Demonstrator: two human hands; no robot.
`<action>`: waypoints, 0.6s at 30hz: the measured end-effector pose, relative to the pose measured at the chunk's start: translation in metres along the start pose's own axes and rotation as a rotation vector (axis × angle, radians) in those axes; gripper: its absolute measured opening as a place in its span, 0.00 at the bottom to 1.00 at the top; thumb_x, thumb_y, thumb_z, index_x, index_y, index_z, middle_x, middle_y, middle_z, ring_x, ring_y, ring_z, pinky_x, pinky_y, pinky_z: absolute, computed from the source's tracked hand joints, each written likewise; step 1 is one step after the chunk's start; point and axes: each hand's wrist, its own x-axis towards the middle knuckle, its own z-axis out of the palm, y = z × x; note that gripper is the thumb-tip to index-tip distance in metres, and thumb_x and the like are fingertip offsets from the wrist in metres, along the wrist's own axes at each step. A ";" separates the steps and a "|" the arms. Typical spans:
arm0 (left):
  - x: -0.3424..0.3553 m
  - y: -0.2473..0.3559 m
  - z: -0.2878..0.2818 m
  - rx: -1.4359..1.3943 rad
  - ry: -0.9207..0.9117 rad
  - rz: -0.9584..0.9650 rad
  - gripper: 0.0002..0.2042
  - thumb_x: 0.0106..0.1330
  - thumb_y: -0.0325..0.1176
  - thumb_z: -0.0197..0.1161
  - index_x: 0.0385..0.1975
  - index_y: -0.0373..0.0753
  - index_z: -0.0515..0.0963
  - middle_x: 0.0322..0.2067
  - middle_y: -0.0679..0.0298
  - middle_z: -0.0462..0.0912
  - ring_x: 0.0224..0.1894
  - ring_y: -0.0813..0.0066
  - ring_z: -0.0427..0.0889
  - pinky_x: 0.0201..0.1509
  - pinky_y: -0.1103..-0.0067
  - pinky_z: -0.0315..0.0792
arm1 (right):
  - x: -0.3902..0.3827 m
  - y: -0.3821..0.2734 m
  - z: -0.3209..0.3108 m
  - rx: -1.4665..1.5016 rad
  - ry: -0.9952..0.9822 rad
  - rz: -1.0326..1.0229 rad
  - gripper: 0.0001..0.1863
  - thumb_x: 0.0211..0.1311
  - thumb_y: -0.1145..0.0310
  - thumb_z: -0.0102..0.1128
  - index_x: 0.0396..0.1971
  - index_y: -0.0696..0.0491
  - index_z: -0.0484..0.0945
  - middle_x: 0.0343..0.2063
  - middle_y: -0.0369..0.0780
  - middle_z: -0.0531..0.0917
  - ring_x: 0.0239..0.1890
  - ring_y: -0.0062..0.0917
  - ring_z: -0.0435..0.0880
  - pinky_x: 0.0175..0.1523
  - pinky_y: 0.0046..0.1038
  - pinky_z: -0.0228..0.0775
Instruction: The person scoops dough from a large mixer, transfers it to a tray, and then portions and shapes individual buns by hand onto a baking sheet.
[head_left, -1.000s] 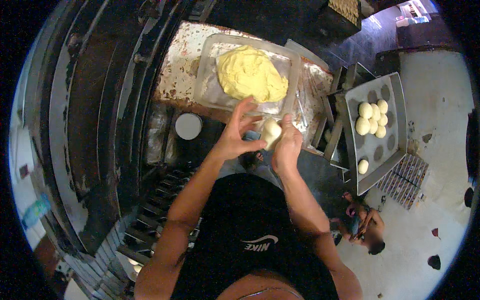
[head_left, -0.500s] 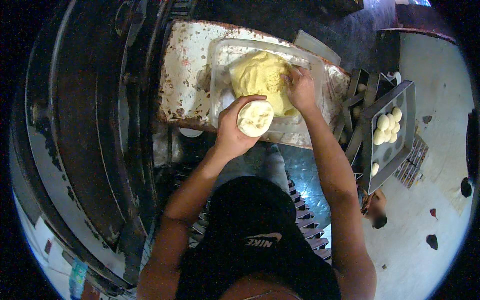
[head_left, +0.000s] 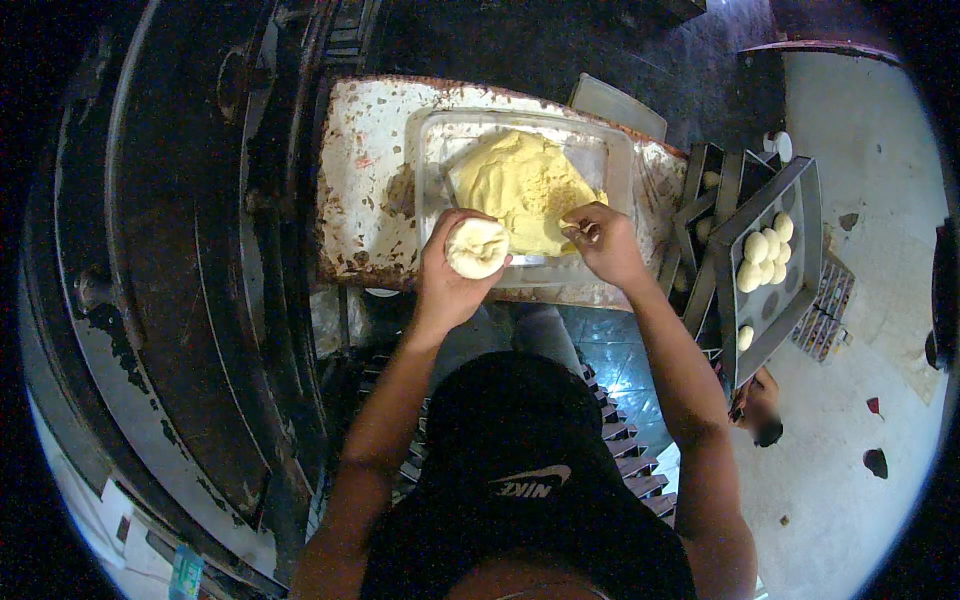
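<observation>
My left hand (head_left: 447,285) is wrapped around a round, pale piece of dough (head_left: 478,249), its dented, hollowed face turned up. A rough mound of crumbly yellow filling (head_left: 520,190) lies in a clear plastic tub (head_left: 424,160), just beyond that hand. Over the tub's near right part, my right hand (head_left: 608,243) has its fingers curled and pinched together beside the mound's lower right edge. Whatever sits between those fingertips is too small or hidden to make out.
The tub stands on a worn white table (head_left: 360,180) with rusty edges. Stacked metal trays (head_left: 735,240) lean at the right, the top one carrying several pale dough balls (head_left: 768,252). Dark metal racking (head_left: 190,250) fills the left. Another person (head_left: 762,405) shows at the lower right.
My right hand has come away from the mound's right side toward me, its fingers now pinched. The left hand, still holding the dough, has shifted slightly left. The whole view has tilted a little.
</observation>
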 end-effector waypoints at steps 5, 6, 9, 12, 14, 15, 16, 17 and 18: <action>0.011 0.021 0.031 -0.118 -0.160 -0.056 0.24 0.52 0.19 0.78 0.49 0.34 0.77 0.44 0.64 0.84 0.46 0.78 0.83 0.54 0.78 0.78 | -0.035 -0.072 -0.044 0.870 0.185 0.239 0.12 0.68 0.66 0.67 0.45 0.57 0.86 0.40 0.38 0.88 0.40 0.20 0.84 0.49 0.26 0.76; 0.011 0.031 0.042 -0.075 -0.174 -0.057 0.23 0.51 0.20 0.77 0.49 0.34 0.77 0.43 0.64 0.84 0.45 0.78 0.83 0.54 0.78 0.77 | -0.043 -0.082 -0.046 0.999 0.223 0.236 0.13 0.68 0.65 0.67 0.46 0.57 0.86 0.40 0.38 0.88 0.39 0.20 0.84 0.49 0.26 0.77; 0.007 0.050 0.076 0.008 -0.186 -0.042 0.23 0.48 0.20 0.74 0.47 0.34 0.78 0.41 0.62 0.85 0.44 0.75 0.83 0.52 0.76 0.77 | -0.057 -0.100 -0.040 0.246 0.352 -0.129 0.10 0.64 0.69 0.70 0.39 0.59 0.86 0.36 0.38 0.88 0.38 0.20 0.83 0.47 0.27 0.75; 0.004 0.033 0.100 0.196 -0.169 0.160 0.22 0.46 0.18 0.72 0.45 0.35 0.80 0.40 0.59 0.85 0.43 0.69 0.85 0.50 0.74 0.78 | -0.069 -0.078 -0.034 0.242 0.495 -0.036 0.09 0.63 0.69 0.71 0.37 0.59 0.85 0.33 0.37 0.87 0.37 0.20 0.82 0.48 0.27 0.73; -0.005 0.036 0.116 0.233 -0.191 0.216 0.21 0.45 0.18 0.72 0.43 0.35 0.79 0.40 0.57 0.84 0.44 0.62 0.85 0.49 0.72 0.78 | -0.084 -0.048 -0.034 0.675 0.416 0.192 0.08 0.63 0.69 0.71 0.37 0.58 0.85 0.33 0.36 0.87 0.38 0.21 0.81 0.49 0.27 0.72; -0.009 0.040 0.124 0.263 -0.217 0.260 0.21 0.45 0.18 0.71 0.43 0.35 0.79 0.40 0.57 0.84 0.44 0.61 0.85 0.50 0.72 0.78 | -0.097 -0.030 -0.038 0.906 0.294 0.277 0.07 0.64 0.70 0.70 0.38 0.57 0.85 0.35 0.35 0.87 0.39 0.21 0.81 0.50 0.27 0.72; -0.013 0.042 0.133 0.292 -0.245 0.305 0.21 0.45 0.18 0.71 0.42 0.35 0.79 0.40 0.56 0.84 0.45 0.59 0.85 0.50 0.72 0.78 | -0.109 -0.016 -0.043 1.132 0.164 0.360 0.06 0.65 0.71 0.69 0.38 0.57 0.85 0.36 0.35 0.87 0.40 0.21 0.81 0.51 0.27 0.72; -0.017 0.039 0.143 0.331 -0.249 0.295 0.20 0.45 0.18 0.71 0.42 0.35 0.79 0.41 0.56 0.84 0.45 0.58 0.85 0.50 0.72 0.77 | -0.117 -0.017 -0.047 1.177 0.289 0.450 0.06 0.67 0.69 0.66 0.37 0.56 0.84 0.36 0.35 0.87 0.39 0.21 0.82 0.52 0.28 0.72; -0.021 0.034 0.154 0.371 -0.249 0.285 0.20 0.45 0.19 0.72 0.42 0.35 0.79 0.42 0.55 0.84 0.45 0.57 0.85 0.50 0.71 0.77 | -0.126 -0.018 -0.049 1.056 0.384 0.388 0.07 0.64 0.69 0.68 0.36 0.56 0.85 0.35 0.36 0.86 0.39 0.23 0.82 0.51 0.27 0.71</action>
